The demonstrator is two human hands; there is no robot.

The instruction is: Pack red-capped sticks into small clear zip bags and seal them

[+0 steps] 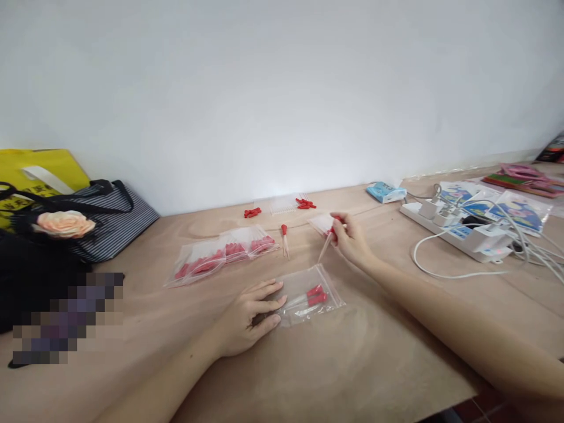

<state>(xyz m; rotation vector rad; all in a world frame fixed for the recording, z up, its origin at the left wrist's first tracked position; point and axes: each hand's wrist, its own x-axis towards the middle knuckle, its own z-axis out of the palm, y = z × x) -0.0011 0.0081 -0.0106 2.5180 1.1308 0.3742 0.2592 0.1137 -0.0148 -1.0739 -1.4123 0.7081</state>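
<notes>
My left hand (251,314) lies with its fingers stretched out on the edge of a clear zip bag (293,285). Inside that bag are droppers with red bulbs (316,295) and clear stems. To the right and farther back, my right hand (350,238) pinches a red-bulbed dropper (325,248), its thin stem slanting down to the left. A small bag (321,223) with red in it lies just behind those fingers and is partly hidden. Between my hands and farther back lies a loose dropper (284,238), bulb away from me.
Several bags of red bulbs (235,251) lie at left centre. Small piles of red bulbs (252,212) and clear stems (284,204) are near the wall. A white power strip (453,229) with cables and a blue packet (385,192) are right. A striped bag (108,220) stands left.
</notes>
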